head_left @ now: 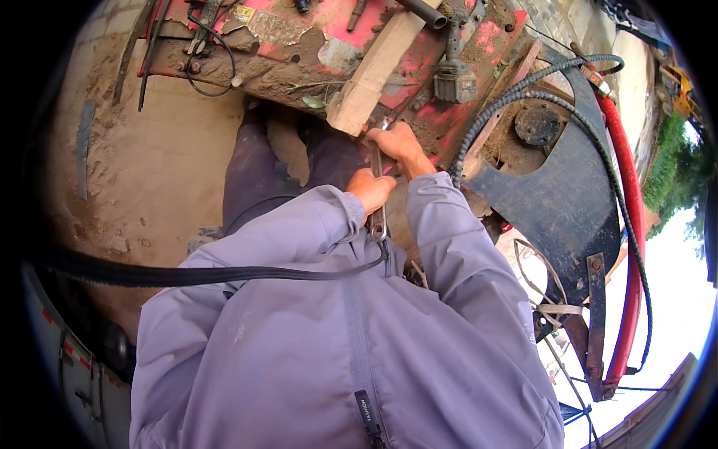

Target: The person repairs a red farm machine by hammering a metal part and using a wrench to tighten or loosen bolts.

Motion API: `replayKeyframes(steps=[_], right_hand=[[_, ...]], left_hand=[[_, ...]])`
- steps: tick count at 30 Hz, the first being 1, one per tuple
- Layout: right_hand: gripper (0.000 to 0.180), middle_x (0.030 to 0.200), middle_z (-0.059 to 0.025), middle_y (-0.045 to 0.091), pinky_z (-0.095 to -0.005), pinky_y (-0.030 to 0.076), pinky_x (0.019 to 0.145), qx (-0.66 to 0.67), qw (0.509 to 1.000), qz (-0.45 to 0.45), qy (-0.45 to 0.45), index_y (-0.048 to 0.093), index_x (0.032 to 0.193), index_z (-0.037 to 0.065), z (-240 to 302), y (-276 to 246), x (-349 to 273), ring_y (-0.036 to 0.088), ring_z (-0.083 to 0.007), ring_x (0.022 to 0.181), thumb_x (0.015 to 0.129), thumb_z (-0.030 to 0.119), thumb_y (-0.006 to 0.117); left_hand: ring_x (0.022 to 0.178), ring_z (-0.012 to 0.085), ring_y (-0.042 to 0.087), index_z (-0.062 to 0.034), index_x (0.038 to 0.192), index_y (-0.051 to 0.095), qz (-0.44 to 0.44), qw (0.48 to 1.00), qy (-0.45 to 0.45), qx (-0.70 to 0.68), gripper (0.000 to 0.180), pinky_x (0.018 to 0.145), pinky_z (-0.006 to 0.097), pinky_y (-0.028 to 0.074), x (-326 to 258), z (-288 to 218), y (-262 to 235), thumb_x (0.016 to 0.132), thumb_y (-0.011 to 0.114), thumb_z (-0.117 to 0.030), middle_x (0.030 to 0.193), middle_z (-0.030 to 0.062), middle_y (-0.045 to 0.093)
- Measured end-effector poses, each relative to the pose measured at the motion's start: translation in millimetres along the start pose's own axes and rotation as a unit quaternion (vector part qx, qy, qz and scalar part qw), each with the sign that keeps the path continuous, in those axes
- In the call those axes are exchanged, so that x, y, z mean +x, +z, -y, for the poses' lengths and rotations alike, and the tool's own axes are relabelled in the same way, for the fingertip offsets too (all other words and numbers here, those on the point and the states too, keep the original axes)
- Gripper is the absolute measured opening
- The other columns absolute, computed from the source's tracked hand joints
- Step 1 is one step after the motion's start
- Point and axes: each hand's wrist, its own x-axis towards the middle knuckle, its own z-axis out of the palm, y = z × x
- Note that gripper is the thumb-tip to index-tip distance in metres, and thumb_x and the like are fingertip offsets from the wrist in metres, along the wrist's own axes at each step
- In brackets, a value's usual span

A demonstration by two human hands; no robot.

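A long metal wrench runs from the edge of the red machine toward my body, its ring end hanging closest to my jacket. My left hand is closed round the middle of the handle. Farther along, my right hand grips the wrench near its far end, beside a wooden beam. What the far end sits on is mostly hidden by my fingers. The muddy red machine frame lies just beyond both hands.
A dirty cordless power tool stands on the frame, right of the beam. Black ribbed hoses loop over a dark metal plate at right, beside a red tube. A thin cable hangs at the far left.
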Motion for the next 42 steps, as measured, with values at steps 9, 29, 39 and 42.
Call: replayKeyframes(steps=[9,29,39,42], right_hand=[[0.044,0.091,-0.0297,0.064,-0.0406,0.050,0.078,-0.087,0.996,-0.035,-0.005,0.065,0.090,-0.010,-9.4,-0.9,4.6,0.065,-0.0366,0.091,0.068,0.028,0.064],[0.045,0.063,-0.0115,0.063,-0.0306,0.045,0.044,-0.142,0.989,0.046,-0.016,0.063,0.074,-0.006,58.2,-38.7,-43.9,0.059,-0.0157,0.050,0.079,0.039,0.070],[0.033,0.088,-0.0255,0.063,-0.0467,0.048,0.075,-0.501,0.711,-0.260,-0.419,0.054,0.094,-0.001,214.0,-135.5,47.6,0.061,-0.0417,0.083,0.076,0.026,0.062],[0.038,0.092,-0.0287,0.062,-0.0474,0.048,0.080,-0.584,0.713,-0.180,-0.343,0.051,0.100,-0.004,223.8,-120.6,73.6,0.061,-0.0428,0.087,0.077,0.025,0.059]], left_hand=[[0.063,0.0171,0.051,0.0045,0.080,0.060,-0.001,1.000,-0.001,0.000,0.022,0.055,0.035,0.039,1.3,-2.6,2.8,0.075,0.058,-0.017,0.069,0.0091,0.056],[0.054,0.0181,0.053,-0.0082,0.088,0.049,0.169,0.922,-0.167,-0.306,0.012,0.044,0.034,0.043,-35.3,-22.1,-6.0,0.086,0.057,-0.017,0.066,0.0056,0.050],[0.049,0.0194,0.055,-0.0006,0.083,0.046,0.102,0.959,-0.134,-0.228,0.013,0.035,0.032,0.037,-37.5,-25.1,-4.5,0.083,0.054,-0.012,0.065,0.0082,0.049],[0.047,0.0205,0.056,0.0026,0.075,0.047,0.108,0.957,-0.141,-0.229,0.016,0.032,0.033,0.036,-34.8,-26.3,-6.0,0.081,0.055,-0.010,0.064,0.0098,0.050]])
